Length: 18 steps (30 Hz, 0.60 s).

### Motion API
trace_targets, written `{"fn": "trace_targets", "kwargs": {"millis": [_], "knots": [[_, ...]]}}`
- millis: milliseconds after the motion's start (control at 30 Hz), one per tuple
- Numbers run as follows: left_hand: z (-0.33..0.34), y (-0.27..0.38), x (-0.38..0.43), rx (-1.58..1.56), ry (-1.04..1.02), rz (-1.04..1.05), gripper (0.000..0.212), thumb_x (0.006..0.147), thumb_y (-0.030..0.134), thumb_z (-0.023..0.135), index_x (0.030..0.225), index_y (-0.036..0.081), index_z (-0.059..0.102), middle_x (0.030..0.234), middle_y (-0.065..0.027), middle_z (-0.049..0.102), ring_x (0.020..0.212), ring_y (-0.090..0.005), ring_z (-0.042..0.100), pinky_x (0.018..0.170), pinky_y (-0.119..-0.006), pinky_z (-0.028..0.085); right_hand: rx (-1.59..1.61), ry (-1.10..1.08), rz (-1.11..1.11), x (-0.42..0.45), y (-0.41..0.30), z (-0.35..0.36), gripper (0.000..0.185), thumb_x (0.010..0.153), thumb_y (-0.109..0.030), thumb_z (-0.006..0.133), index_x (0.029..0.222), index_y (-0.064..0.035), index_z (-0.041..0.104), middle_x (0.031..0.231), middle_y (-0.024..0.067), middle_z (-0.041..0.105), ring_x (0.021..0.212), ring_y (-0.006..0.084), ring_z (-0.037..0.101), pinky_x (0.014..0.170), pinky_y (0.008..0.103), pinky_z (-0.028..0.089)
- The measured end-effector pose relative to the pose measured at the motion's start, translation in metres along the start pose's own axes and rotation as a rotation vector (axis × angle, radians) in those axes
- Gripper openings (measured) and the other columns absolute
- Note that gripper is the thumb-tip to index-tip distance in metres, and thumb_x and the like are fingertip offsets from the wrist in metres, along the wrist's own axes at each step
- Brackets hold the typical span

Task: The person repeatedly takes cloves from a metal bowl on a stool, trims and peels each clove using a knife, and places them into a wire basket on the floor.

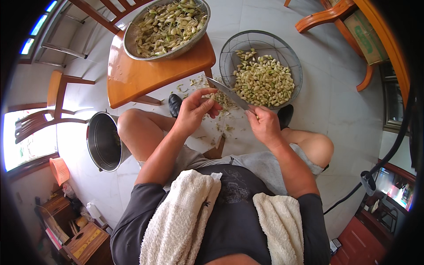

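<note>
My right hand (265,126) grips a knife (232,96), its bare blade angled up and left toward my other hand. A pale bit, perhaps a bulb, shows by the right fingers. My left hand (200,107) is half curled near the blade, and what looks like a small pale bulb (212,96) sits between thumb and forefinger, mostly hidden. Beyond the knife, a round wire-framed basket (228,43) on the floor holds many trimmed pale bulbs (263,79). A perforated metal colander (185,49) on a wooden chair (149,78) is heaped with untrimmed bulbs (169,26) bearing roots and stems.
Trimmings (227,99) litter the tiled floor between my shoes. A metal bucket (104,142) stands beside my left knee. Wooden furniture with curved legs (324,16) is at the upper right, and a dark cable (381,162) runs along the right. A cream towel (182,215) hangs over my shoulders.
</note>
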State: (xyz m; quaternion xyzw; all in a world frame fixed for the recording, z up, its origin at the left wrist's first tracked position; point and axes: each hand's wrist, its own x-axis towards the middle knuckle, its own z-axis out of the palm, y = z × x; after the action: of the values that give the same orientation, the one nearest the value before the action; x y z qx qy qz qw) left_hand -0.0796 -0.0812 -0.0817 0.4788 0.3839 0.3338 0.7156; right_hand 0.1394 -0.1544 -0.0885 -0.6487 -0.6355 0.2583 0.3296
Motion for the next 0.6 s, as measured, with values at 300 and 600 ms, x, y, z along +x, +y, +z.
{"fn": "trace_targets", "kwargs": {"millis": [300,600], "knots": [[-0.005,-0.020,0.007,-0.143,0.153,-0.002,0.016,0.086,0.006,0.060,0.101,-0.001,0.059,0.080,-0.0071,0.062,0.065,-0.0085,0.053,0.058,-0.022,0.043,0.077,0.017,-0.054,0.001,-0.007,-0.003,0.018,0.082,-0.009,0.062,0.095,0.0039,0.063,0.076,0.0155,0.062,0.063,0.0223,0.060,0.057,0.0294,0.045],[-0.007,-0.014,0.012,-0.537,0.198,-0.122,0.009,0.088,0.004,0.055,0.097,0.001,0.055,0.087,-0.0105,0.062,0.071,-0.0147,0.060,0.061,-0.024,0.049,0.152,0.041,-0.080,-0.001,-0.011,-0.003,0.016,0.082,-0.012,0.061,0.095,-0.0025,0.065,0.071,0.0129,0.059,0.063,0.0284,0.058,0.055,0.0349,0.044]]}}
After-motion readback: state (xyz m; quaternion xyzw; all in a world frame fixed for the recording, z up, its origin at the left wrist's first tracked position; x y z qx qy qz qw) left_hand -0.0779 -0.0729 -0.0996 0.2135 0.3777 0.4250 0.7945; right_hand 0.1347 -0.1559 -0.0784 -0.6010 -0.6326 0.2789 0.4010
